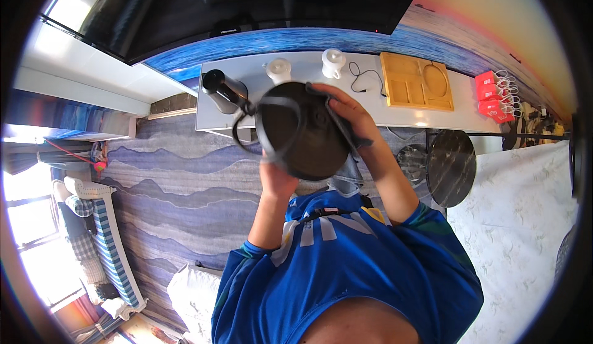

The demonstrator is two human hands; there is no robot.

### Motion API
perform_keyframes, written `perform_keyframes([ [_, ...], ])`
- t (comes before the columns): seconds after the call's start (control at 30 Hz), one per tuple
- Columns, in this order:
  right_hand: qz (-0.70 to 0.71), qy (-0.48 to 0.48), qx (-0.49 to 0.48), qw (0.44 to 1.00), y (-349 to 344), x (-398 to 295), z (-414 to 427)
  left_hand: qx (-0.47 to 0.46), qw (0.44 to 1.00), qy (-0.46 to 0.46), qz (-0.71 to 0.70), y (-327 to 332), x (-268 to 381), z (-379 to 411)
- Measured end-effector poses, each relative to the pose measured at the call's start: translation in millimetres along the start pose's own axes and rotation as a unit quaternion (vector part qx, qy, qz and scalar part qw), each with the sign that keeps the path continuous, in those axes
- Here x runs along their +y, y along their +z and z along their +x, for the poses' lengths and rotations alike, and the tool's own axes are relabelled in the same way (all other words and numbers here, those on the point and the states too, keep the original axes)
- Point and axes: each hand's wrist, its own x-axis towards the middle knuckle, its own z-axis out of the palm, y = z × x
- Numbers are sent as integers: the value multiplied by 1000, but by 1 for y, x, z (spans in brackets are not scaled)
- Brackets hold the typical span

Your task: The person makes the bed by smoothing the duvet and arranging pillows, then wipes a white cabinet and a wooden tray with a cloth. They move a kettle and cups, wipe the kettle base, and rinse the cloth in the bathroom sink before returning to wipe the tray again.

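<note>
A round black base (319, 151), apparently the power base of an electric kettle, is held up in front of me, with a black cord (238, 133) looping off its left side. My left hand (278, 177) grips its lower left rim, the fingers partly hidden behind it. At the upper right edge my right hand (350, 112) presses a dark grey cloth (343, 128) against the base. Behind, on a white cabinet top (305, 68), stands a steel kettle (227, 93) with a black lid and handle.
Two white lidded cups (279, 69) (333, 61), a thin black cable (361, 77) and a wooden compartment tray (412, 82) are on the cabinet. Red gift bags (493, 94) stand at its right end. Above hangs a television (259, 5). A round black marble-look table (451, 168) is to the right.
</note>
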Motion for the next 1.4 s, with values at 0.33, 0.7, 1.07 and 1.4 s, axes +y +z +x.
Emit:
perform_keyframes([
  [0.33,-245,12,-112,963,-11,-28,6,56,985,-127,107,-14,3,5],
  [0.7,-432,-142,-32,890,1,22,0,75,996,-19,-39,2,8,21],
  [1.07,-606,-238,-57,757,57,69,-62,-11,973,-55,-222,-69,-15,8],
  [1.4,-460,-225,-182,840,43,49,-31,151,980,91,95,-55,-31,5],
])
